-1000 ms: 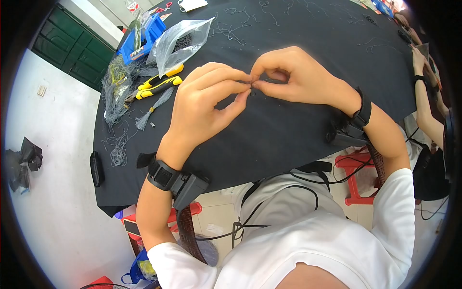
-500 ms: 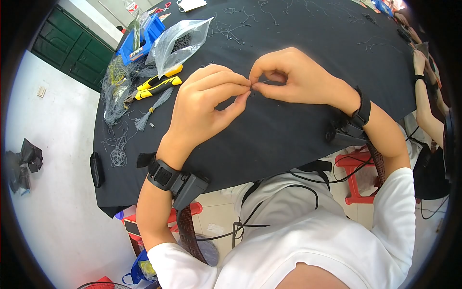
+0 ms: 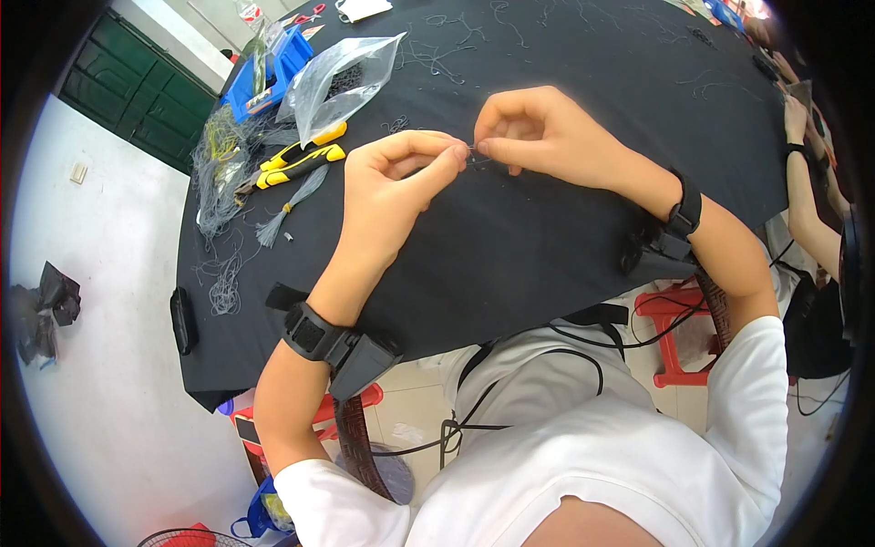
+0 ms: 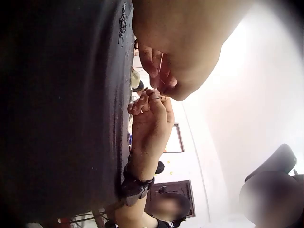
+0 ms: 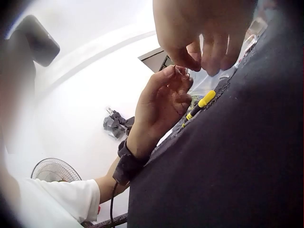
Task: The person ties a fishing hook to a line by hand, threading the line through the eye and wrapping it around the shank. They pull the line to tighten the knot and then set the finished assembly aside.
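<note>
Over the dark cloth, my left hand (image 3: 378, 196) and right hand (image 3: 565, 137) meet fingertip to fingertip. Thumb and fingers of the left pinch a thin grey line (image 3: 479, 163), and the right pinches it close by. In the left wrist view, a pale stretch of the line (image 4: 162, 61) runs across the left hand's (image 4: 190, 42) curled fingers, opposite the right hand (image 4: 151, 126). A tiny dark curved piece (image 5: 176, 69) shows at the left hand's (image 5: 159, 102) fingertips in the right wrist view, just below the right hand (image 5: 204, 28); its kind is too small to tell.
Yellow-and-black pliers (image 3: 301, 169), a tied bundle of grey line (image 3: 292, 208) and tangled line (image 3: 219, 182) lie left of the hands. Behind them are a clear plastic bag (image 3: 333, 87) and a blue bin (image 3: 273, 73). A small dark pile (image 3: 395, 125) lies beyond the left hand.
My left hand has rolled over so its thumb is now uppermost, and its wrist has shifted slightly right. The right fingers have curled in more, and a little line shows between the hands.
</note>
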### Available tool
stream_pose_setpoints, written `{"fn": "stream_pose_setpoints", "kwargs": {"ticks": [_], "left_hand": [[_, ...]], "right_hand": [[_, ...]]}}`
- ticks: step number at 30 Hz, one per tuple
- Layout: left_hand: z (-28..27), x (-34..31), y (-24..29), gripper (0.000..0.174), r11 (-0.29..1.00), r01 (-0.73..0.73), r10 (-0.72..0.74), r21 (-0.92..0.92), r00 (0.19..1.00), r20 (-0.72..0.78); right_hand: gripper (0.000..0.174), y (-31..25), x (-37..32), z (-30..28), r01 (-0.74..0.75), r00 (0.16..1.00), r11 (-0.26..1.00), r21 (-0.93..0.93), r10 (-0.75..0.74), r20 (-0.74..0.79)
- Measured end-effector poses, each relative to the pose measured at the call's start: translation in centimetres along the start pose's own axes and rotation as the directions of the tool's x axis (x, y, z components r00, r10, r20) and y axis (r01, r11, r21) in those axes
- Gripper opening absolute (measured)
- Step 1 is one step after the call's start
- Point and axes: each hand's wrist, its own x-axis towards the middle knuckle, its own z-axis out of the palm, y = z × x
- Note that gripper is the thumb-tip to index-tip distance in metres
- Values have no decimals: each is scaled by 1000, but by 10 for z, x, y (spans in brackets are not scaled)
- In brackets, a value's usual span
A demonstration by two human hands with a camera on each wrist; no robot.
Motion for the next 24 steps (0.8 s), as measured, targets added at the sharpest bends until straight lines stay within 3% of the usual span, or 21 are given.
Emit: {"fn": "stream_pose_setpoints", "kwargs": {"ticks": [1,4,7,13,24], "left_hand": [[0,-1,3,14,996,90,-90,-19,996,-8],[-3,0,-1,16,995,101,-101,-26,995,1],[-1,1,-2,16,997,65,-64,-47,998,11],[3,2,-3,10,995,-2,-1,-97,999,-39],[-4,0,-4,11,994,111,-111,-10,993,31]], "right_hand": [[12,-1,0,0,-35,999,998,49,36,-5],[15,-8,-1,-1,-228,973,954,192,219,68],[17,2,-1,8,-176,983,967,187,164,79],[15,-4,-3,8,-230,972,959,166,219,86],[12,-1,-2,9,-203,979,959,196,196,54]]}}
